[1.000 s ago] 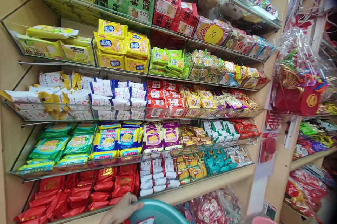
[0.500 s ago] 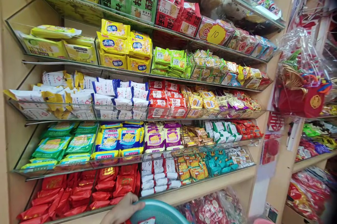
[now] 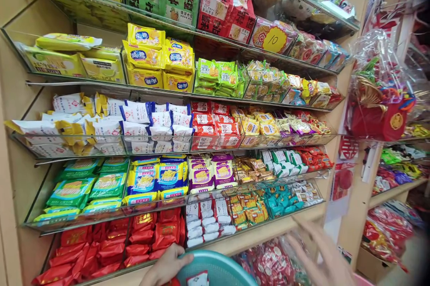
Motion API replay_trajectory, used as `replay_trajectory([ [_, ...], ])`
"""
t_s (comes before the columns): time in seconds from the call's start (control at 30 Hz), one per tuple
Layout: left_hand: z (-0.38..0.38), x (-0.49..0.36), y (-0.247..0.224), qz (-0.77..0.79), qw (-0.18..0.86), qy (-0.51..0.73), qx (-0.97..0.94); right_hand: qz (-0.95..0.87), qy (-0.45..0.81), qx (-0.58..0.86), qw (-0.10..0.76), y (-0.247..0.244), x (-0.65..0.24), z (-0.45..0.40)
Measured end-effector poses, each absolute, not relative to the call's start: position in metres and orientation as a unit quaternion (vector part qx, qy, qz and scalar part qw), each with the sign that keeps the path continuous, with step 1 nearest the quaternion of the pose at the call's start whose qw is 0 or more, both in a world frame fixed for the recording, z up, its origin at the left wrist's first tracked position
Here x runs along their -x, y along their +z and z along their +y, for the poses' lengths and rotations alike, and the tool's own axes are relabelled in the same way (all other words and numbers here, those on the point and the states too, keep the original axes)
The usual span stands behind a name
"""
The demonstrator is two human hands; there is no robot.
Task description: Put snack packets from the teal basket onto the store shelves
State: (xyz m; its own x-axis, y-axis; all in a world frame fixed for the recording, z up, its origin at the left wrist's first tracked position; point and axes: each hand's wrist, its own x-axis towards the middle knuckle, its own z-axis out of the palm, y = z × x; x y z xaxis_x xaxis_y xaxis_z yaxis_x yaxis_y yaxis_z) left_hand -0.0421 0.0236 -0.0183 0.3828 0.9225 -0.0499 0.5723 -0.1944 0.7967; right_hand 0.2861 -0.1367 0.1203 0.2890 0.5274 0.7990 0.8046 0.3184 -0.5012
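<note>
My left hand (image 3: 167,264) is closed on the rim of a teal plastic basket (image 3: 221,264) at the bottom of the view. Inside the basket lies a white packet (image 3: 198,279), with a bit of red beside it. My right hand (image 3: 319,252), slightly blurred, is in the lower right with its fingers spread and nothing in them. It is nearest the lowest shelf edge, below the teal-wrapped sweets (image 3: 280,205). Just above my left hand are red-wrapped packets (image 3: 166,234) and small white packets (image 3: 206,223).
Glass-fronted shelves hold green biscuit packs (image 3: 72,191), yellow packs (image 3: 144,55) and white packets (image 3: 136,113). A round yellow tag (image 3: 274,41) marked 10 is on the upper shelf. Plastic-wrapped red goods (image 3: 272,261) lie below. A wrapped red basket (image 3: 379,118) is at right.
My right hand has come into view at the lower right, fingers spread. My left hand and the basket have shifted slightly right in the picture, and the view has tilted a little.
</note>
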Motion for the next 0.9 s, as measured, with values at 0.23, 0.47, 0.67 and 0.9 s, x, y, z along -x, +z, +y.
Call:
replay_trajectory([
  [0.23,0.022,0.042,-0.014,0.533,0.350,0.229,-0.736,-0.728,-0.362,0.422,0.401,0.321,-0.254,-0.024],
  [0.47,0.024,0.044,-0.024,0.543,0.327,0.236,-0.736,-0.746,-0.328,0.504,0.287,0.385,-0.204,0.056],
  [0.67,0.030,0.046,-0.032,0.558,0.326,0.235,-0.726,-0.763,-0.322,0.511,0.231,0.395,-0.172,0.078],
  [0.9,0.027,0.044,-0.028,0.550,0.335,0.243,-0.726,-0.765,-0.325,0.509,0.225,0.394,-0.168,0.085],
])
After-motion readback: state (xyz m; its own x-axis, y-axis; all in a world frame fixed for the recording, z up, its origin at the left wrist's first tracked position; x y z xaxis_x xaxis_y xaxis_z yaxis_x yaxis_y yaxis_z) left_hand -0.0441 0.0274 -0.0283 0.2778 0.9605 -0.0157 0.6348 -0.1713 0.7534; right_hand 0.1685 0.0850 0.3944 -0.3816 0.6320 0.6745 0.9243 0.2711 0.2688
